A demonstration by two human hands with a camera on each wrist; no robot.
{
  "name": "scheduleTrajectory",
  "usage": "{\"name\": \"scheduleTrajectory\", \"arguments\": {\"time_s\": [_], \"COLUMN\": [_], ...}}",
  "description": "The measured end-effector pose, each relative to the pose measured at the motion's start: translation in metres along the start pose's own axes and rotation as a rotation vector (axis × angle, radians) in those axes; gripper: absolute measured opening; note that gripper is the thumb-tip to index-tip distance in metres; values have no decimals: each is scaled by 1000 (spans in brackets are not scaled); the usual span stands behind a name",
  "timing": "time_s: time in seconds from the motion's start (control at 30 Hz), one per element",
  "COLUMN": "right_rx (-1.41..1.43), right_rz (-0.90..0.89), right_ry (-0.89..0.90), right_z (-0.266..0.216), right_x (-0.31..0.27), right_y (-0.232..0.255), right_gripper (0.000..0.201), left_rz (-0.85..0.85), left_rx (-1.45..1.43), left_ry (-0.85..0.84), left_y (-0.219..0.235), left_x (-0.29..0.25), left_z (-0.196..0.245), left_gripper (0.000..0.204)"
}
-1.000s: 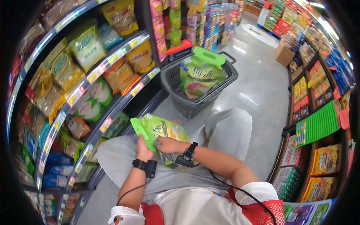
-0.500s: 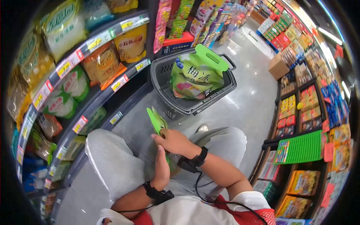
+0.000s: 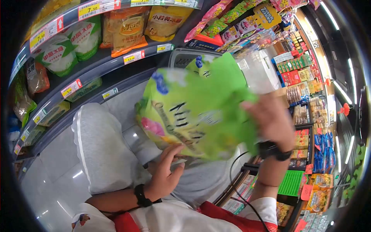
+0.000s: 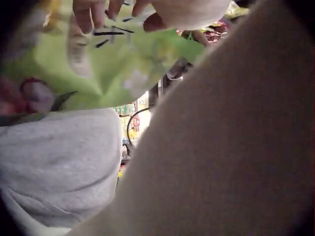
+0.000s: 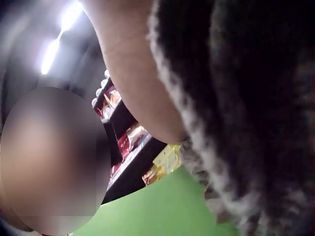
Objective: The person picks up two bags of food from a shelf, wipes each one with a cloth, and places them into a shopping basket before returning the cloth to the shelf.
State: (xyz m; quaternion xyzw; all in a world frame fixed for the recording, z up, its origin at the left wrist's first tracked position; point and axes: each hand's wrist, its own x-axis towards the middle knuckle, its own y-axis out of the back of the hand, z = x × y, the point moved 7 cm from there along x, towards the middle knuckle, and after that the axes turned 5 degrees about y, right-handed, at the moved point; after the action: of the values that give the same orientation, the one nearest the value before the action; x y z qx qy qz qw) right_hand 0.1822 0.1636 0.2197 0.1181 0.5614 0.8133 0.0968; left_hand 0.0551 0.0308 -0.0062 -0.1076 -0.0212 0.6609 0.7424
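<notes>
A large green printed bag of plum jelly (image 3: 181, 112) fills the middle of the head view, tilted and blurred above my lap. At its right end, my right hand (image 3: 272, 120) grips the green top, fingers partly hidden behind it. My left hand (image 3: 168, 174) is at the lower edge, its loosely bent fingers against the printed face. In the left wrist view those fingertips overlap the bag (image 4: 113, 59). A plain green part of the bag (image 5: 152, 206) shows low in the right wrist view. Behind it, a similar green bag (image 3: 206, 63) stands in the grey shopping basket (image 3: 181, 58).
Shelves on the left carry bags of rock sugar (image 3: 87, 36) and an orange bag (image 3: 129, 31) above price tags. My bent left knee (image 3: 100, 143) is close to that shelf. Snack racks (image 3: 303, 116) line the right side, with a green tray (image 3: 291, 182) low down.
The bag has risen from my lap, swung broad side up and moved toward the basket. My right hand has gone right with its top; my left hand has slid to its lower edge.
</notes>
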Motion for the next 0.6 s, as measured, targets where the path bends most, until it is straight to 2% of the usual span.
{"name": "scheduleTrajectory", "arguments": {"time_s": [0.03, 0.1, 0.13, 0.2, 0.27, 0.3, 0.4, 0.43, 0.53, 0.6], "right_rx": [-97, -40, 188, 171, 47, 63, -222, -353, -239, -94], "right_rz": [-37, 26, 103, 275, 371, 402, 391, 331, 266, 37], "right_ry": [-87, -546, -990, -963, -827, -839, -799, -839, -830, -851], "right_z": [27, 93, 127, 166, 192, 209, 230, 236, 239, 255], "right_x": [-6, -18, -36, -44, -44, -49, -52, -52, -50, -63], "right_y": [24, 71, 85, 120, 142, 147, 143, 137, 90, 42], "right_gripper": [29, 25, 25, 32, 34, 35, 34, 34, 33, 30], "left_rz": [-19, -55, -90, -157, -207, -235, -291, -294, -302, -304], "left_rx": [-29, -87, -75, -48, -45, -38, -15, 3, 59, 108], "left_ry": [21, 58, 68, 90, 146, 178, 171, 161, 145, 146], "left_y": [-1, -4, -7, -13, -19, -21, -30, -30, -29, -26], "left_x": [1, 3, 3, 2, 1, -1, -4, -4, -4, -3], "left_z": [-1, -3, -5, -10, -13, -14, -32, -31, -28, -25], "left_gripper": [44, 31, 27, 19, 18, 18, 19, 19, 20, 21]}}
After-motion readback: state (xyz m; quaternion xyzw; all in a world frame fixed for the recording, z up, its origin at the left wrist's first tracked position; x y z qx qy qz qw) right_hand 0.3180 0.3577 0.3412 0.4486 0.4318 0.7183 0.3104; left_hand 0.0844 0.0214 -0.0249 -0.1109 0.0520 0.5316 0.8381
